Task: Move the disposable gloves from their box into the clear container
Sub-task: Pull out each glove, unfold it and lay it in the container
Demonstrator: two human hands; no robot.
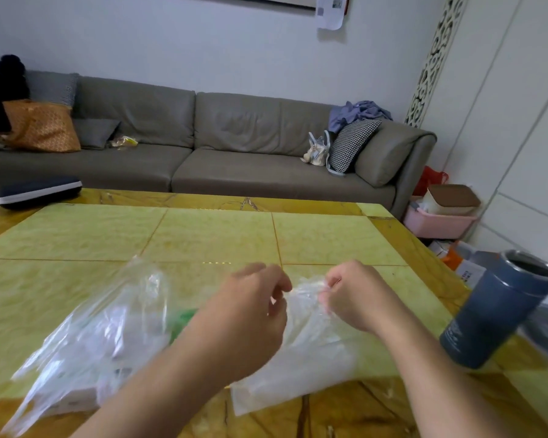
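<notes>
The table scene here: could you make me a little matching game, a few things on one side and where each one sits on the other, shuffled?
Things:
1. blue tumbler
2. crumpled clear plastic bag
3. flat stack of clear gloves
4. dark case with a white edge

Places:
A. far left corner of the table
B. pinched at its top by the left hand and right hand
C. right edge of the table
D. left of the left forearm

Pairs: 1-C, 2-D, 3-B, 4-A

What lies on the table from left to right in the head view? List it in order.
Crumpled clear plastic bag → left hand → flat stack of clear gloves → right hand → dark blue tumbler.
</notes>
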